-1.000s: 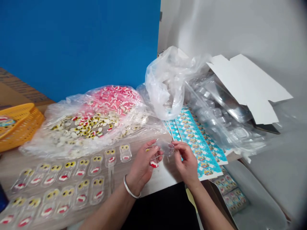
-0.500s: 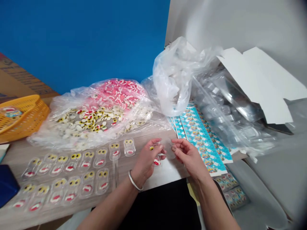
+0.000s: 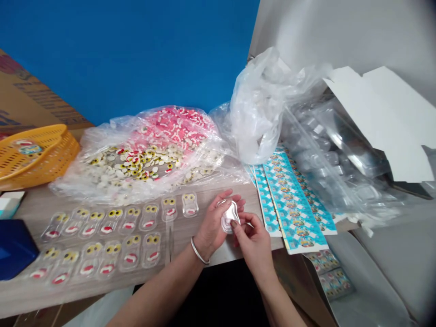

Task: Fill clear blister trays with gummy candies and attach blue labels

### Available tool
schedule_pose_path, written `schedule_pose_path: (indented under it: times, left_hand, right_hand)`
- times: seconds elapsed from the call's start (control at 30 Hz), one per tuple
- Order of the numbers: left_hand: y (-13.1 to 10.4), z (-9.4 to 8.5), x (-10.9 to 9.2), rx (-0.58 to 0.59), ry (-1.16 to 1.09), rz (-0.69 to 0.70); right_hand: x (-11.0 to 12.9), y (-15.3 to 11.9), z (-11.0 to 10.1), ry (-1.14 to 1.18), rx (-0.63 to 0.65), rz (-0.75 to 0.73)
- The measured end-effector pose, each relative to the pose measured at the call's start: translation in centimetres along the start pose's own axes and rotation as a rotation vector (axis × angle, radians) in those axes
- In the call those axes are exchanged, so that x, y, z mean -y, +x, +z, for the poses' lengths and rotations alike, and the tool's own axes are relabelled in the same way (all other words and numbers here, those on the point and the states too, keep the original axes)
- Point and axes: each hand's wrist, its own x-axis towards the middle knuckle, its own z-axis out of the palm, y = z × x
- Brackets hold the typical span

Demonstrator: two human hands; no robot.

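A small clear plastic case [image 3: 230, 216] with a shiny top lies in my left hand [image 3: 214, 227], whose thumb and fingers hold its left side. My right hand [image 3: 252, 243] grips the case's lower right edge, thumb on top and fingers curled below. What is inside the case cannot be made out through the glare. On the table to the left, two rows of similar clear cases [image 3: 150, 218] each show two yellow eye pieces and a red-and-white mouth piece. The nearest one, a case [image 3: 190, 204] at the row's right end, lies just beyond my left hand.
A clear bag [image 3: 153, 150] of loose eye and mouth pieces lies behind the rows. Blue printed sheets [image 3: 293, 204] are right of my hands, below bagged plastic shells [image 3: 327, 154] and white card [image 3: 384, 118]. A yellow basket [image 3: 41, 159] and blue container [image 3: 15, 250] stand left.
My hands were apart, the left with a case and the right with a clear piece. Now they have come together on one case. The view has shifted slightly left.
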Motion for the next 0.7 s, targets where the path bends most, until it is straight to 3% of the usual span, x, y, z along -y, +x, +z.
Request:
schedule_pose_path:
  times: [0.17,0.3,0.4,0.47,0.57,0.7]
  left_hand:
    - [-0.4,-0.5,-0.7,0.042,0.035,-0.113]
    - [-0.7,-1.1,-1.3,0.119,0.006,-0.189]
    - [-0.7,-1.5,-1.3,0.155,-0.004,-0.232]
    - [-0.7,-1.7,-1.0,0.118,0.032,-0.178]
    - [-0.9,-2.5,-0.5,-0.017,0.24,0.018]
    - [-2.7,-4.8,-0.6,-0.161,0.586,0.094]
  right_hand:
    - [0.3,0.4,0.1,-0.032,0.045,-0.057]
    - [0.1,0.6,-0.1,0.134,0.163,0.076]
    - [0.1,0.5,0.2,0.218,0.173,0.103]
    - [0.1,0.5,0.4,0.203,0.129,0.062]
    - [0.0,0.3,0.4,0.142,0.091,0.018]
    - [-1.0,-0.7,0.5,0.023,0.256,0.048]
